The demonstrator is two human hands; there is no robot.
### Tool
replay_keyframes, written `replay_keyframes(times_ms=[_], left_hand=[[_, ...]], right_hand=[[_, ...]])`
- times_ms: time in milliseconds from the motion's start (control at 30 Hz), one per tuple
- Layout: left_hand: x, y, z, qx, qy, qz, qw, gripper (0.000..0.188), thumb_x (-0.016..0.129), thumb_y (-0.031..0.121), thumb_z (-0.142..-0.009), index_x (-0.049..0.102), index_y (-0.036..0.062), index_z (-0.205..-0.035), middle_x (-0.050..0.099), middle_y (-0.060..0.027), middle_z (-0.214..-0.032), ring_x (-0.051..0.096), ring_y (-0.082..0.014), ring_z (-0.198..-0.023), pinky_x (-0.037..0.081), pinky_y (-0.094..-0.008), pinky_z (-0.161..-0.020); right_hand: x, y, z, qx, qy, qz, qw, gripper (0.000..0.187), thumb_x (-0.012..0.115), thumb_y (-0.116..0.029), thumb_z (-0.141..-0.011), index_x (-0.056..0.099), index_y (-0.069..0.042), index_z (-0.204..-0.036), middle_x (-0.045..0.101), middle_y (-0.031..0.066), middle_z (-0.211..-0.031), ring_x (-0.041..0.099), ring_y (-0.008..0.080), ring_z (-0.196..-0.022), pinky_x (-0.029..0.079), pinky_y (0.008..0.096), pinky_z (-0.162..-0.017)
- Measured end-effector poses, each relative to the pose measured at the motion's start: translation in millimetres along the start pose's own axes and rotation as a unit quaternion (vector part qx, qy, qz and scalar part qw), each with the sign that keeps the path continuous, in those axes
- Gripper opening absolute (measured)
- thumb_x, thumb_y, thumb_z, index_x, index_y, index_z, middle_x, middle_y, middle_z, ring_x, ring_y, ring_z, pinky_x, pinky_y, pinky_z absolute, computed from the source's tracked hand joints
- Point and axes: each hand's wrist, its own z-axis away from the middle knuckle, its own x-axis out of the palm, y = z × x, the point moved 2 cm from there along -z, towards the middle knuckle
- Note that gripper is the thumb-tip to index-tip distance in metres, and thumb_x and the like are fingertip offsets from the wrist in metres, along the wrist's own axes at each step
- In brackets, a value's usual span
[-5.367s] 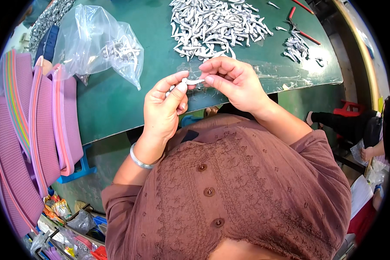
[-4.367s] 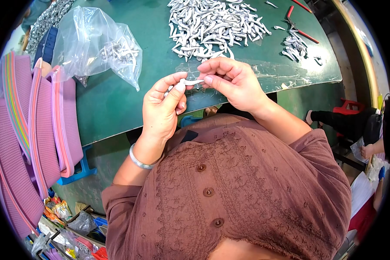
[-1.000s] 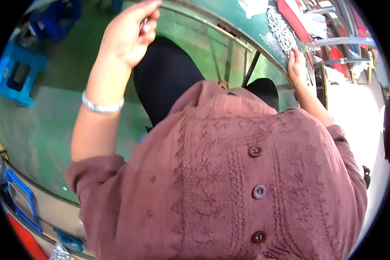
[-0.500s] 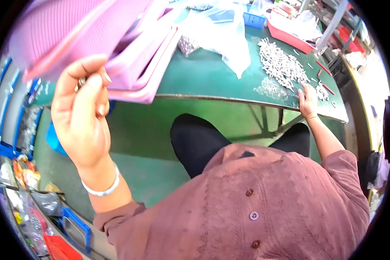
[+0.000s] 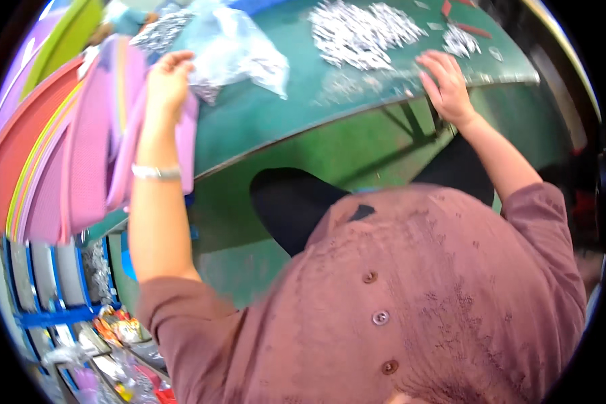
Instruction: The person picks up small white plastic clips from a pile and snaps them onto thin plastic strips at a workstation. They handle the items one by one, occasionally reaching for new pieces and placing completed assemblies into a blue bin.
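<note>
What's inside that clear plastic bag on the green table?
The clear plastic bag shows a cluster of pale grey pieces toward its right end. Glare and blur obscure whatever else it may hold, and anything beneath those pieces is covered.

You have two hands [image 5: 168, 82] [image 5: 447, 87], one bracelet [image 5: 156, 173], three buttons [image 5: 370, 277], and toward one o'clock, two pale heaps [image 5: 360, 35] [image 5: 460, 43].

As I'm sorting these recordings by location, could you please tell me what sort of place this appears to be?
Probably a small-parts workshop: a heap of silvery pieces lies on a green table near a clear bag, with stacked pink baskets at the left.
</note>
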Motion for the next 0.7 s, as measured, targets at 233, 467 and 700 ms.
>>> replay_keyframes(times_ms=[233,467,700], left_hand=[[2,-99,-149,0.137,-0.114,-0.446,0.877,0.021,0.056,0.020,-0.074,0.058,0.0009,-0.082,0.059,-0.0102,-0.074,0.053,-0.0173,-0.069,0.042,-0.0316,-0.064],[31,-53,-165,-0.090,-0.255,-0.148,0.951,0.034,0.050,0.012,-0.077,0.049,0.0113,-0.111,0.056,0.0006,-0.091,0.050,-0.0110,-0.074,0.039,-0.0267,-0.064],[18,-22,-145,-0.237,-0.167,-0.180,0.940,0.029,0.042,0.012,-0.078,0.050,0.0170,-0.106,0.054,0.0017,-0.100,0.050,-0.0146,-0.085,0.034,-0.0344,-0.072]], right_hand=[[-87,13,82,0.109,0.017,0.042,0.993,0.023,0.055,-0.007,-0.072,0.053,-0.003,-0.094,0.051,0.0164,-0.096,0.048,0.0323,-0.091,0.040,0.0381,-0.080],[-118,22,165,0.232,0.126,0.069,0.962,0.022,0.055,-0.001,-0.066,0.052,-0.003,-0.088,0.051,0.0146,-0.088,0.050,0.0319,-0.085,0.042,0.0357,-0.074],[-95,53,203,0.309,0.170,-0.043,0.935,0.023,0.055,-0.001,-0.065,0.052,-0.004,-0.088,0.050,0.0138,-0.087,0.051,0.0308,-0.081,0.043,0.0342,-0.069]])
